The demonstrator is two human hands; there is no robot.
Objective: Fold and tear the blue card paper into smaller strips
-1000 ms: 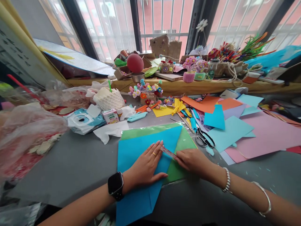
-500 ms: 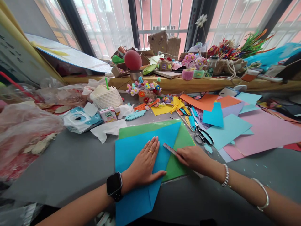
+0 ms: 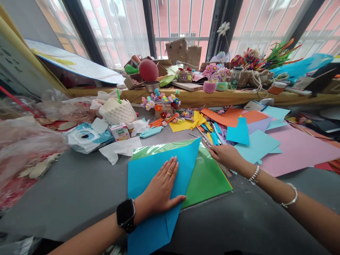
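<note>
A folded sheet of blue paper [image 3: 148, 173] lies partly over a pack of green paper [image 3: 207, 180] in a clear sleeve. My left hand [image 3: 163, 187] presses flat on the blue paper, fingers stretched forward and thumb out to the right. To the right, my right hand [image 3: 223, 154] is closed around the middle of a narrow ruler [image 3: 206, 142]. The ruler's far end shows beyond my fingers, near the blue paper's pointed top corner. Its other end slants along the pack's right edge, partly hidden by my hand.
Pink paper [image 3: 305, 147] and other coloured sheets cover the right side. At left stand a wipes pack [image 3: 89, 138], a small carton [image 3: 120, 131] and a foam-netted item [image 3: 118, 111]. Handmade flowers [image 3: 162, 102] sit at the back, before a cluttered sill [image 3: 106, 92].
My right hand has moved the ruler forward and right, off the blue paper. The scissors seen before are now hidden behind that hand. My left hand stays flat on the paper.
</note>
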